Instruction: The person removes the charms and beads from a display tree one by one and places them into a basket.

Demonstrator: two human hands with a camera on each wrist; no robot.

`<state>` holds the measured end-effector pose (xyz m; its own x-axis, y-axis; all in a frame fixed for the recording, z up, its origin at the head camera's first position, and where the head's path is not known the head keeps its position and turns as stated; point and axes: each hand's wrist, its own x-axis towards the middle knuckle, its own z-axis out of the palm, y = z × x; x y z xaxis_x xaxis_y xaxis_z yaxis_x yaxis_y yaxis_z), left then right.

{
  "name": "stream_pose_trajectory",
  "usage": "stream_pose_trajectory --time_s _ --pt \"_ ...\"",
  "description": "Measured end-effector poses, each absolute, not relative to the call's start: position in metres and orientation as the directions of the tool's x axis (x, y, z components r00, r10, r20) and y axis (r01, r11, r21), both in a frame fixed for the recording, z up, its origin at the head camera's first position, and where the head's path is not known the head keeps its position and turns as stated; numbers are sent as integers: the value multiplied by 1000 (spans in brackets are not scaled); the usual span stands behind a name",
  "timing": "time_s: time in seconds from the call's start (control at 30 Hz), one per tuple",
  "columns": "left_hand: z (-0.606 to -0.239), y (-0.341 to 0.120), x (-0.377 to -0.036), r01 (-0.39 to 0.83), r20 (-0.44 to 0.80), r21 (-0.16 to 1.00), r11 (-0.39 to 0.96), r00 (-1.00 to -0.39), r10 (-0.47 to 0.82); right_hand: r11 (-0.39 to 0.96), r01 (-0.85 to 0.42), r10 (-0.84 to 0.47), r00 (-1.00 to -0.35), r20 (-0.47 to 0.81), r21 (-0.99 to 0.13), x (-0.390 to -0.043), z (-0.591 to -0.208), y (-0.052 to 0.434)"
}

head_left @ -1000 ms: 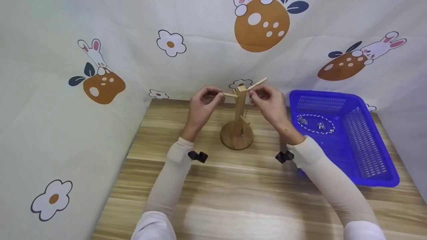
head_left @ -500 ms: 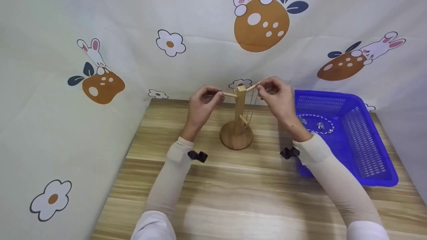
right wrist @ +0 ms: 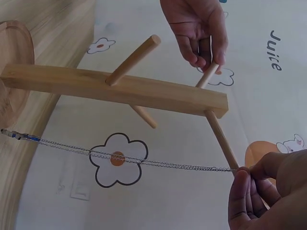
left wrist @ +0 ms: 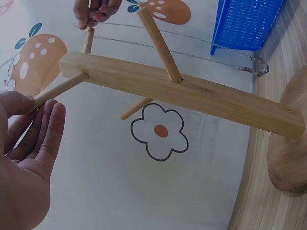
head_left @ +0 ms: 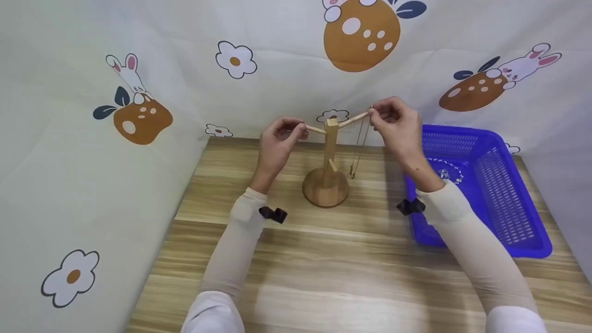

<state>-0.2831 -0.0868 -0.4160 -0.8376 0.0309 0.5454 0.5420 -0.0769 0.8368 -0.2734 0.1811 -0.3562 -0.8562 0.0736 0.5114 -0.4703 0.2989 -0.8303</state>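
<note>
I see wooden jewelry stand (head_left: 327, 175) between hands. My left hand (head_left: 276, 143) holds tip of left peg (head_left: 316, 130) in curled fingers. My right hand (head_left: 397, 125) pinches thin chain necklace (head_left: 357, 150) at right peg (head_left: 354, 120) tip; chain hangs below. Blue basket (head_left: 485, 185) beside right wrist.

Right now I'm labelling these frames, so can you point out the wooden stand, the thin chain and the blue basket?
wooden stand (head_left: 330, 148), head view, on the upright post.
thin chain (right wrist: 139, 162), right wrist view, mid-length of the hanging links.
blue basket (head_left: 508, 194), head view, on the right mesh wall.
</note>
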Motion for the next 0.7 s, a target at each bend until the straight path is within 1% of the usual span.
stream_pose_trajectory --time_s 0.33,0.5,0.7 --pt "-418 -88 -290 527 531 843 -106 -847 13 342 -477 100 -839 536 -810 -278 -353 191" --pt "-417 -87 -290 527 531 843 -113 -847 9 342 -506 92 -821 564 -792 -278 -353 197" --pt "-418 -87 -290 529 534 840 -119 -846 11 352 -504 94 -819 566 -789 -277 -348 204"
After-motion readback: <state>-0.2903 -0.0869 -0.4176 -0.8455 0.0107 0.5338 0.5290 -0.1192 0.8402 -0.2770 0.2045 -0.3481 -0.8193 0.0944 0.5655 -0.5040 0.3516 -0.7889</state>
